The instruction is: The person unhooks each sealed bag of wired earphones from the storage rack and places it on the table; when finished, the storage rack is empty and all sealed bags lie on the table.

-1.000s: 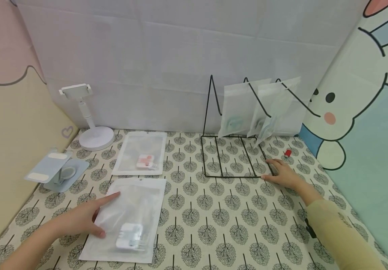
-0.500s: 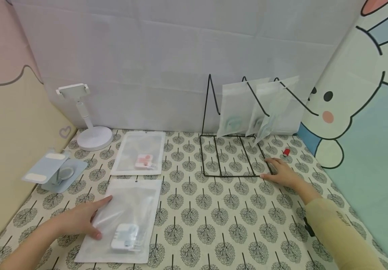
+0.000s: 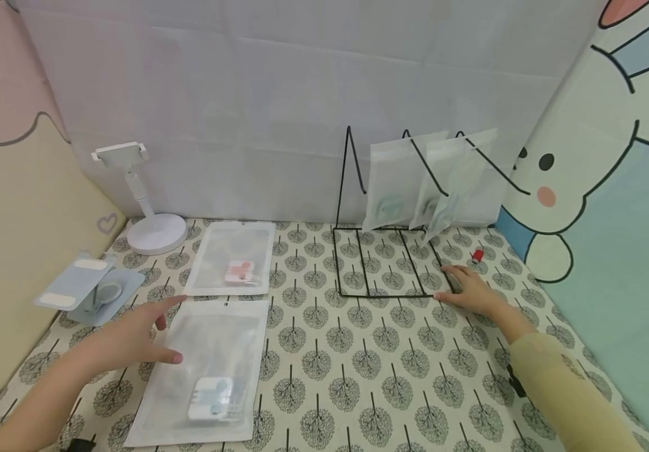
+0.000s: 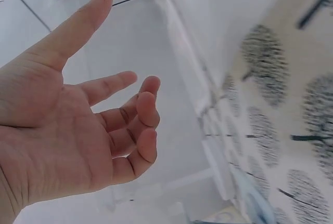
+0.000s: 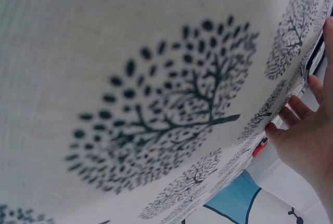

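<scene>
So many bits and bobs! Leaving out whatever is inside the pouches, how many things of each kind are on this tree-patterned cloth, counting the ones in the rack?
Pouches lying flat: 2
Pouches in the rack, overlapping: 3
Black wire rack: 1
Stands, one white, one blue: 2
Small red item: 1
Total: 9

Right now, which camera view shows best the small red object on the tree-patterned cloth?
The head view: the small red object shows whole, beyond the right hand. The right wrist view shows only a red patch; the left wrist, none.
</scene>
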A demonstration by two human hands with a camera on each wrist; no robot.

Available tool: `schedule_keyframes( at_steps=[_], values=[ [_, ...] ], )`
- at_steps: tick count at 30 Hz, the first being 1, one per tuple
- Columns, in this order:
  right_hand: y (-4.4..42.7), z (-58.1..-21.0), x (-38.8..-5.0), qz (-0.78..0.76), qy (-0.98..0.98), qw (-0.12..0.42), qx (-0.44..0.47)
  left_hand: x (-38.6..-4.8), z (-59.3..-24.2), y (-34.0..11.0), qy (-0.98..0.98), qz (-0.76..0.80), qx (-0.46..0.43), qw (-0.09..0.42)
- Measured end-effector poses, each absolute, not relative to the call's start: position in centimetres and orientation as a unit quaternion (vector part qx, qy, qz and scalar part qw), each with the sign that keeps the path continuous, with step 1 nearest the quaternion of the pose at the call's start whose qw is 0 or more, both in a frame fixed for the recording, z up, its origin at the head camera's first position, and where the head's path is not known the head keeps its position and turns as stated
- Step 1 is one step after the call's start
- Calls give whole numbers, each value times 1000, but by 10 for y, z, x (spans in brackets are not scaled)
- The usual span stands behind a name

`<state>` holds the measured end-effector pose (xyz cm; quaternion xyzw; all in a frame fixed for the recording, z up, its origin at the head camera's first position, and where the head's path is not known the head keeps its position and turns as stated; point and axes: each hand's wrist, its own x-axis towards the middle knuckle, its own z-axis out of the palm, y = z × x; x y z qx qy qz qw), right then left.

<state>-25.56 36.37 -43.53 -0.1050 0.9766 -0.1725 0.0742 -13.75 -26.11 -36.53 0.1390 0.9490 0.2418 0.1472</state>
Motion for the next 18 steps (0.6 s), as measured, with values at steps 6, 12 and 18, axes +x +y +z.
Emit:
schedule_keyframes(
  at_steps=[6,12,18],
  values=[
    [364,-435,-256,-174,976,75,-104,-151,-339,-243,952,242,172,76],
    [366,-436,-257,-172,977,72,-104,-169,-321,-215,949,257,180,23],
    [367,-437,-258,-185,975,64,-107,-193,-316,-182,935,298,191,-12]
  ],
)
